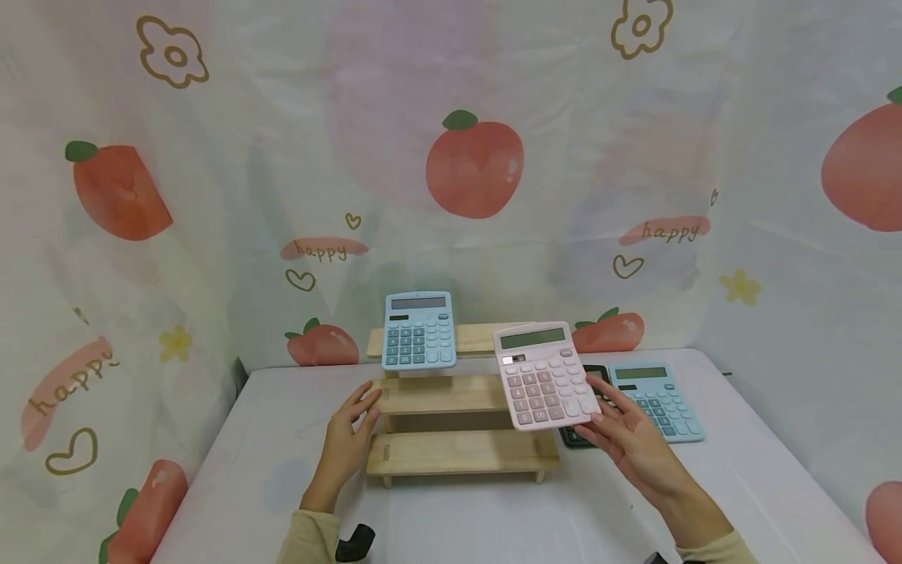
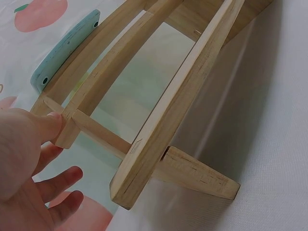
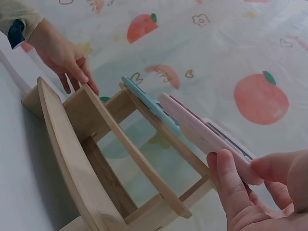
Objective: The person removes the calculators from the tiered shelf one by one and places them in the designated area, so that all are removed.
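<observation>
My right hand [image 1: 634, 439] pinches a pink calculator [image 1: 546, 380] by its lower right corner, thumb on one face and fingers on the other. The calculator is tilted up in front of the right part of a three-tier wooden shelf [image 1: 461, 453], its keys facing me. My left hand [image 1: 345, 446] touches the left end of the middle tier; in the left wrist view its thumb [image 2: 50, 126] lies against the board end and the other fingers are spread loosely. A blue calculator [image 1: 419, 333] leans upright on the top tier, at the left.
Right of the shelf, a second blue calculator [image 1: 658, 403] lies on the white-covered table [image 1: 282, 439]. A black calculator [image 1: 576, 437] beside it is mostly hidden behind the pink one. A fruit-printed cloth [image 1: 451, 258] hangs behind the table and at both sides.
</observation>
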Demonstrator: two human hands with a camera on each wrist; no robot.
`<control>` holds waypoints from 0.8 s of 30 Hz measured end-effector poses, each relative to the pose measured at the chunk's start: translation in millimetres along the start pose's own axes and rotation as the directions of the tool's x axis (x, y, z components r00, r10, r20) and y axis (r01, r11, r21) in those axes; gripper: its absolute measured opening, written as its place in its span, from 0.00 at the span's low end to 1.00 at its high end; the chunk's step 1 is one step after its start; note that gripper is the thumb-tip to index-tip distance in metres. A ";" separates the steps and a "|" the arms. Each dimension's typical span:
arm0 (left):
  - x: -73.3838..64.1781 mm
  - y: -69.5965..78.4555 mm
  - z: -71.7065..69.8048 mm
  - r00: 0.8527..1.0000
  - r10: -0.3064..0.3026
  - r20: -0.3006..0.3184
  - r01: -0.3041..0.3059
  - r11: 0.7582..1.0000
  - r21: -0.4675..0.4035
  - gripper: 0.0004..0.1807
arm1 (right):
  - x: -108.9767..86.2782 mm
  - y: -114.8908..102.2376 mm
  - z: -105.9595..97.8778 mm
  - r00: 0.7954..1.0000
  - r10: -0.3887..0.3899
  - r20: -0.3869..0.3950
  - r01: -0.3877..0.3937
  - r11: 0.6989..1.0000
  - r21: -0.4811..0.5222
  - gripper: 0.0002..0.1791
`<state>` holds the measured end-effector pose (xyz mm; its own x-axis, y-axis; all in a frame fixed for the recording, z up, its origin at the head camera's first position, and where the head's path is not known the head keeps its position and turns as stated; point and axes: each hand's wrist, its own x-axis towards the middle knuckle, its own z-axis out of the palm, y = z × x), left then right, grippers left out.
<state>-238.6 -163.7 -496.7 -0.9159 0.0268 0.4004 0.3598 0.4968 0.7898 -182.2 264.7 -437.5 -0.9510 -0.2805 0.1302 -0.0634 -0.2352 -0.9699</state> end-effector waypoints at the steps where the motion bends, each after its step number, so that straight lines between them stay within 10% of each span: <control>1: 0.0 0.0 0.1 1.000 0.000 -0.001 0.000 1.000 0.000 0.21 | -1.0 0.6 -0.7 1.000 0.004 -0.003 -0.004 1.000 -0.006 0.39; 24: 0.5 -0.5 -0.6 1.000 -0.006 0.006 0.006 1.000 0.004 0.21 | -28.2 13.5 -18.7 0.987 0.140 -0.084 -0.137 0.990 0.034 0.38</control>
<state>-239.2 -164.4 -496.6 -0.9193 0.0290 0.3924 0.3532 0.5005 0.7904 -161.9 286.8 -458.2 -0.9725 -0.2315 -0.0241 0.0780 -0.2263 -0.9709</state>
